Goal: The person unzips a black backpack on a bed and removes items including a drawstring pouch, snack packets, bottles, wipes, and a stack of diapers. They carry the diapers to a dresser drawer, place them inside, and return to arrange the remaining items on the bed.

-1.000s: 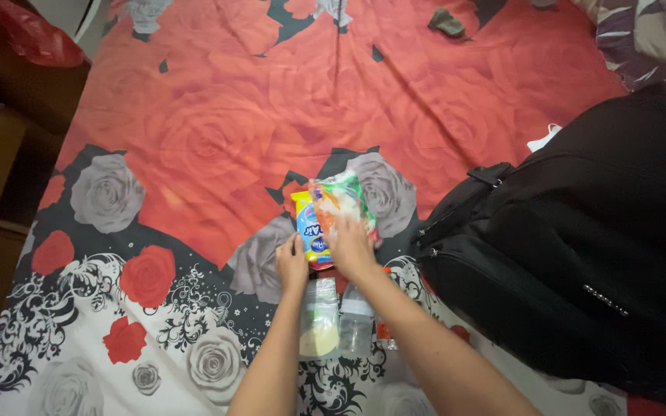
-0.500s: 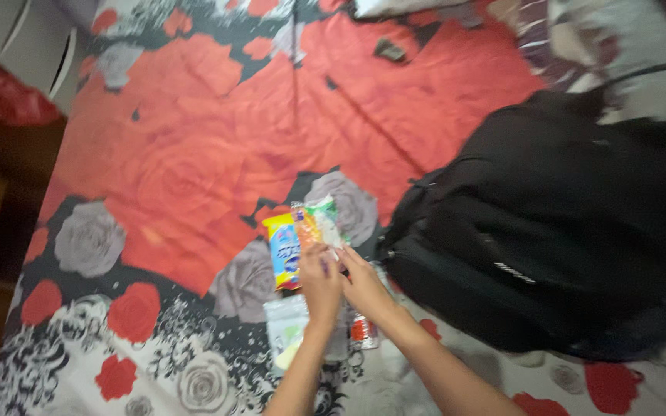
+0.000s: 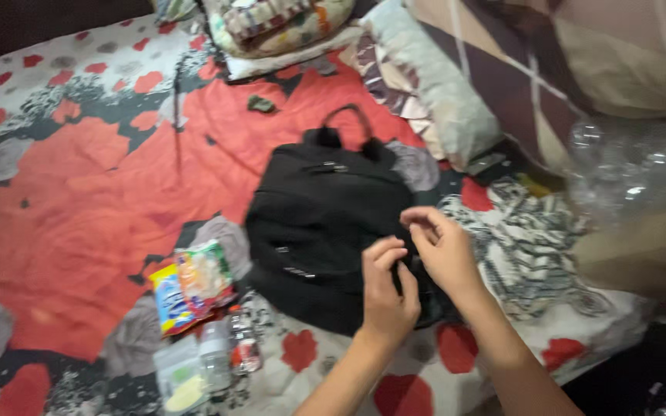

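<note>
1. A bed (image 3: 79,192) covered in a red, black and white rose-print sheet is filling the view, with pillows (image 3: 441,100) piled along its far edge.
2. A black backpack (image 3: 317,223) is lying flat on the sheet, its carry handle pointing away from the person and its long axis running from near to far.
3. Both hands are working at the backpack's near right edge — the left hand (image 3: 387,296) is curling its fingers onto the fabric, and the right hand (image 3: 442,250) is pinching at something small just beside it; whether it is a zip pull I cannot tell.
4. The hands are sitting close together, almost touching, neither one gripping a loose item.
5. The right hand is lying slightly farther up the bag, the left nearer the person.
6. Off to the left of the backpack, apart from the hands, snack packets (image 3: 194,285) and small bottles (image 3: 229,350) are lying on the sheet.
</note>
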The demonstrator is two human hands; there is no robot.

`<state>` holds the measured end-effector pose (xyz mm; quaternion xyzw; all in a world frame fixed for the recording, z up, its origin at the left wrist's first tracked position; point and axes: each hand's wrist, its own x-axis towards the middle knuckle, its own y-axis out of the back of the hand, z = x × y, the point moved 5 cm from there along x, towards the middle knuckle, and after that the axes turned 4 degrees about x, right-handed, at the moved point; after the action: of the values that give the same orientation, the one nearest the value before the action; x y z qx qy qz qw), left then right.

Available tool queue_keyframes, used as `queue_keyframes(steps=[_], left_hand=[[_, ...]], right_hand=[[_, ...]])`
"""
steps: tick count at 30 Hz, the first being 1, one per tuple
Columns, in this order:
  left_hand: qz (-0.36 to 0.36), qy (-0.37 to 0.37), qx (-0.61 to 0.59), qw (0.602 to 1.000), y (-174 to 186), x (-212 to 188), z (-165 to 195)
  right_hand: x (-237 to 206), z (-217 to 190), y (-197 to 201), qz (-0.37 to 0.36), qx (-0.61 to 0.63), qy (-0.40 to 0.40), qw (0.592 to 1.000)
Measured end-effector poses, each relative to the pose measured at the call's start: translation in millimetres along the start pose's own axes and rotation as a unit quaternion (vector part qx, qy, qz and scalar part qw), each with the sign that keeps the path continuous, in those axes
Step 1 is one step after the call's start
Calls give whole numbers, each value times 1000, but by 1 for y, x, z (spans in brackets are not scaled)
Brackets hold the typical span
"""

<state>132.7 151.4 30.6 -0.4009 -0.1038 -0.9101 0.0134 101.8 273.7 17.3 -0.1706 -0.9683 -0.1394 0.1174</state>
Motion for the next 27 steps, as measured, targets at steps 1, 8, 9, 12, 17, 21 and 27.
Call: queue_keyframes(steps=[1, 8, 9, 12, 17, 21, 27], left_hand=[[-40, 45, -10, 998, -24, -11, -1], [-196, 158, 164, 954, -130, -68, -48], [-211, 161, 200, 943, -139, -71, -59], [-258, 210, 266, 905, -149, -86, -91], [-316, 221, 387, 838, -149, -97, -132], [-320, 68, 520, 789, -149, -96, -130], [-379, -78, 650, 654, -149, -92, -122]], right_hand=[[2, 24, 15, -11, 16, -10, 1000], [15, 179, 45, -99, -21, -96, 990], [18, 189, 44, -105, -31, -72, 991], [32, 219, 29, -155, -17, -132, 979], [37, 239, -8, -278, 27, -214, 936], [45, 237, -18, -298, -170, -89, 935], [50, 225, -24, -386, -301, -79, 868]])
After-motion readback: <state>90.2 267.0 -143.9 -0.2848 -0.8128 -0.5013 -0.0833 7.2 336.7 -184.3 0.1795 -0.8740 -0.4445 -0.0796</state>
